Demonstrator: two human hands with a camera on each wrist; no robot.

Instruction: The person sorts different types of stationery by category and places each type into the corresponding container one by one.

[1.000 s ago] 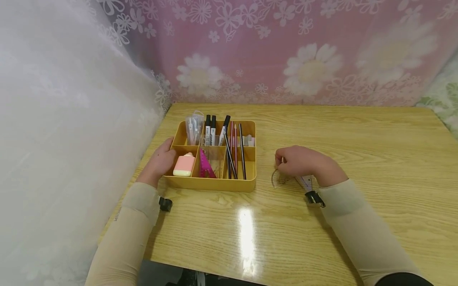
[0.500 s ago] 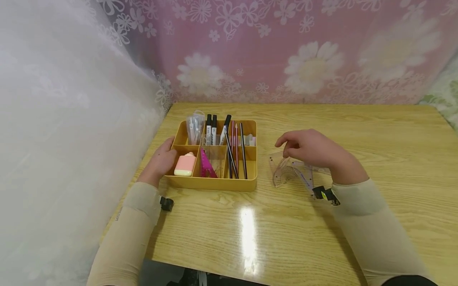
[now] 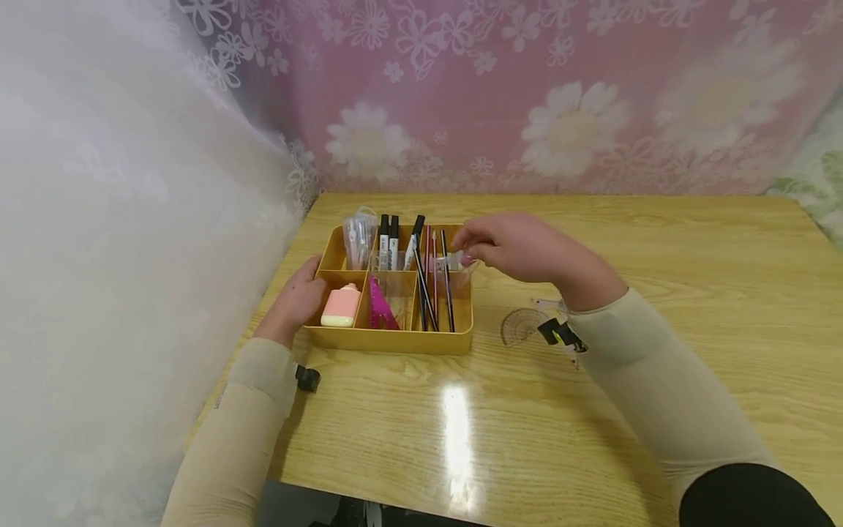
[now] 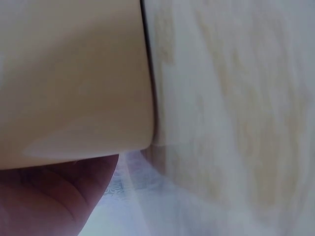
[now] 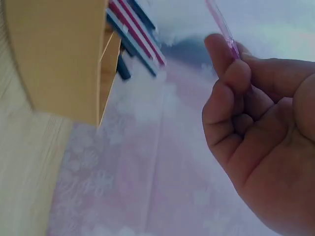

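Observation:
My left hand grips the left side of a yellow desk organizer, seen close up as a smooth wall in the left wrist view. Above the organizer's right edge, my right hand pinches a thin clear plastic piece with a pinkish edge between thumb and fingers. Its full shape is hard to make out. In the compartments are a pink and cream bottle, a magenta set square, black-capped markers and several pencils.
On the table right of the organizer lies a clear protractor, with other clear drawing pieces partly hidden under the right wrist. A white sheet hangs along the left, and a pink flowered curtain behind the table.
My right hand has lifted the clear piece off the pile on the table and carried it left and away from me to the organizer's right edge. My left hand has stayed put.

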